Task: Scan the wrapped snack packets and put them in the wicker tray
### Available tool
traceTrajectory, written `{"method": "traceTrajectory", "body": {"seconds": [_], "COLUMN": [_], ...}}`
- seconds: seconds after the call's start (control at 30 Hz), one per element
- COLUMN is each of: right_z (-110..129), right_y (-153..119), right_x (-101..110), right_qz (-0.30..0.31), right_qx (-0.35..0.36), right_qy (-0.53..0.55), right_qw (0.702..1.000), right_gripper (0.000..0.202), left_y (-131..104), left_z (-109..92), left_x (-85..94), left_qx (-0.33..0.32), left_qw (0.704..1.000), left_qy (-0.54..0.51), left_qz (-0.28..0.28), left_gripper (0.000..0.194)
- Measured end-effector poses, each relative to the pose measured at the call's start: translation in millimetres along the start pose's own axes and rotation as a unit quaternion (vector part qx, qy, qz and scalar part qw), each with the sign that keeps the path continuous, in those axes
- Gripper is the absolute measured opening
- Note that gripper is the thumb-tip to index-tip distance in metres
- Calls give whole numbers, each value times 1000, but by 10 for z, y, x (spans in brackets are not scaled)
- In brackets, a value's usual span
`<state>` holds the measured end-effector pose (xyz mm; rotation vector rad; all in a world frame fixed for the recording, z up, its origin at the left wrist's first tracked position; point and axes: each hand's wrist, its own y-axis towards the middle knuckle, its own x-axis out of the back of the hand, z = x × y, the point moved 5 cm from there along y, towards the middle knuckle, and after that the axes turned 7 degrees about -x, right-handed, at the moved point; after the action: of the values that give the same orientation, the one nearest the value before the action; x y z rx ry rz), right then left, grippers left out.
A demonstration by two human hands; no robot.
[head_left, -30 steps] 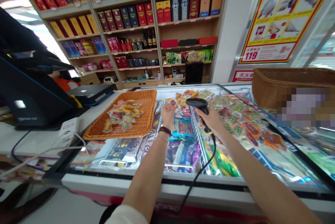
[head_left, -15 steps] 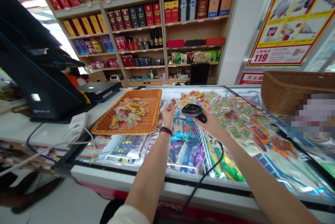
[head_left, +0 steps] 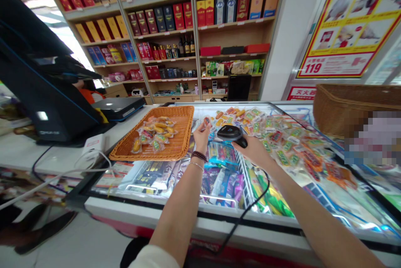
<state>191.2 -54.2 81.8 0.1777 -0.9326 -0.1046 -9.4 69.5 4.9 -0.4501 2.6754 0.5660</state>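
On your left, the white tabletop [head_left: 67, 157] carries a white power strip [head_left: 94, 144] and a flat black scale [head_left: 119, 108]. Next comes the orange wicker basket [head_left: 183, 130], shallow and tilted in view, with a heap of clear-wrapped snacks [head_left: 160, 128] inside. Just beside its right rim, your left hand [head_left: 201, 137] has its fingers pinching one small wrapped packet [head_left: 207, 121] — raised above the freezer [head_left: 150, 220]. Under the glass, wire compartments hold colourful packaged goods [head_left: 219, 180]. Your right hand [head_left: 254, 150] has its fingers wrapped around the handle of a black scanner [head_left: 230, 132], its head near the packet. Farther right, many loose packets [head_left: 283, 144] lie spread on the glass — beyond them stands a brown wicker basket [head_left: 332, 109], its contents blurred.
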Motion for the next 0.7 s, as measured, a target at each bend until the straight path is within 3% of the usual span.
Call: {"method": "traceTrajectory", "body": {"seconds": [0.13, 0.23, 0.33, 0.43, 0.53, 0.7], "right_z": [-20, -32, 33, 247, 561, 1011], "right_y": [-14, 15, 124, 293, 463, 670], "right_x": [40, 68, 58, -4, -120, -425], "right_qz": [-5, -1, 3, 17, 50, 82], "right_qx": [-1, -8, -22, -20, -6, -18], "right_qy": [42, 141, 274, 378, 439, 449], "right_qw": [999, 990, 962, 925, 897, 890], "right_gripper": [26, 32, 43, 44, 42, 40], "left_y": [-28, -52, -21, 117, 326, 569], "left_z": [-86, -231, -398, -588, -822, -1209], "left_x": [-40, -117, -181, -145, 71, 764], "left_qx": [-2, -17, -8, 16, 27, 10], "left_qw": [1000, 1000, 1000, 1000, 999, 997], "left_qy": [16, 14, -3, -22, -24, 74], "left_qz": [3, 9, 10, 7, 3, -22], "left_gripper": [42, 41, 40, 37, 27, 22]}}
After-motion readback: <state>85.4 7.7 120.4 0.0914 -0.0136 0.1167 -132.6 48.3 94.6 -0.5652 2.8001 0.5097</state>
